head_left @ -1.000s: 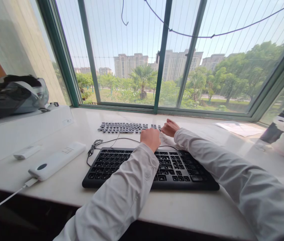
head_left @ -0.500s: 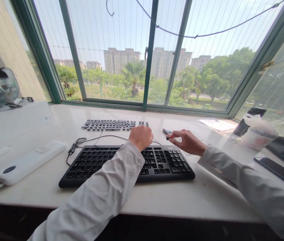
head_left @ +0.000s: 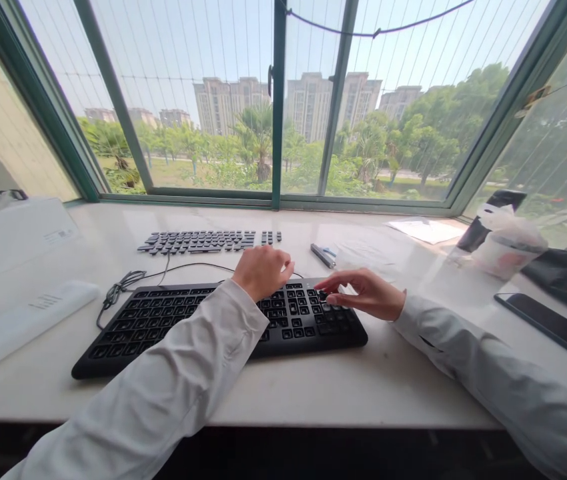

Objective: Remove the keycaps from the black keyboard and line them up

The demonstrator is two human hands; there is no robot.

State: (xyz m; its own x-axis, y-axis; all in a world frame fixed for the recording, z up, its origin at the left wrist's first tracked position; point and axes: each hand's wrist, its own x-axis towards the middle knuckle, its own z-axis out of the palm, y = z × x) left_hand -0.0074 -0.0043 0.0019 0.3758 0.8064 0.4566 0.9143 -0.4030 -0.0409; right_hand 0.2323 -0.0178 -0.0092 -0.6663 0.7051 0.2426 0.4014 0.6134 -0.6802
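A black keyboard [head_left: 153,317] lies on the white ledge, most of its key positions bare sockets and caps fitted on part of the number pad. Over its upper middle is my left hand [head_left: 262,272], curled closed; whatever its fingers hold, if anything, is hidden. My right hand [head_left: 368,293] reaches in from the right, with thumb and index fingertips close together at the upper left of the number pad. A small black keycap [head_left: 323,296] shows between those fingertips, low against the keyboard. Loose keycaps [head_left: 198,241] lie in rows behind the keyboard.
The keyboard's cable [head_left: 126,285] is bundled at the left. A pen-like tool [head_left: 322,256] lies behind the right hand. A phone [head_left: 548,327], a bagged cup [head_left: 506,247] and paper [head_left: 426,231] are at the right. A long white device [head_left: 33,323] sits at the left, below the window.
My right hand has lowered the keycap from above the keyboard's back edge onto the number pad. The left hand stays closed over the keyboard, slightly turned. The whole view has shifted.
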